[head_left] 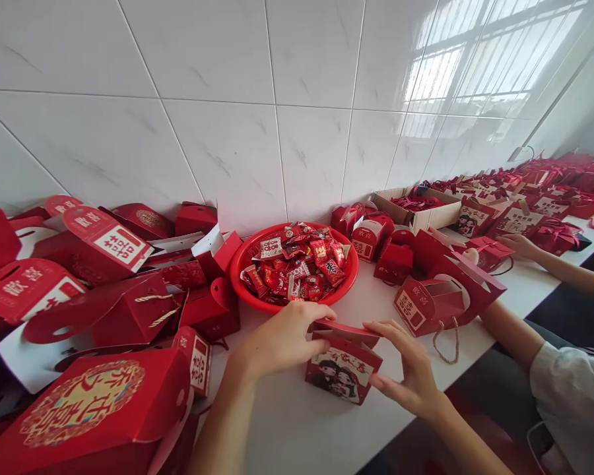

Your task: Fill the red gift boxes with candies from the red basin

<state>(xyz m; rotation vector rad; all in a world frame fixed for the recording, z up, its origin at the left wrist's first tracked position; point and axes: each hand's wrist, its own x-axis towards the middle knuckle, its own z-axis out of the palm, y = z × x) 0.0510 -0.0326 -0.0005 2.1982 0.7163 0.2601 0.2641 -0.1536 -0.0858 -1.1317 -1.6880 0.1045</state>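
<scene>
1. Two bare hands meet at a small red box point(344, 377) that stands upright on the tabletop point(287, 425), in front of the red basket point(236, 277) of wrapped sweets point(299, 264).
2. The person's left hand point(280, 338) has its thumb at the near upper edge and its fingers over the top, a narrow pinch around the box's upper left corner.
3. The right hand point(410, 376) is spread wider: one fingertip meets the right end of the top flap point(351, 331), and the thumb lies at the right front edge. Whether it grips or merely steadies, one cannot tell.
4. The step in hand looks like working the top panels. It would go best with light, even pressure from both sides, since thin card probably creases easily.
5. The thumbs should stay near the edges, so the printed front keeps its shape and the folds line up squarely.
6. Elbow room seems tight: a large red box point(151, 389) lies by the left forearm, and a rope-handled box point(428, 307) sits beyond the right hand, so small wrist movements would serve better than wide ones.
</scene>
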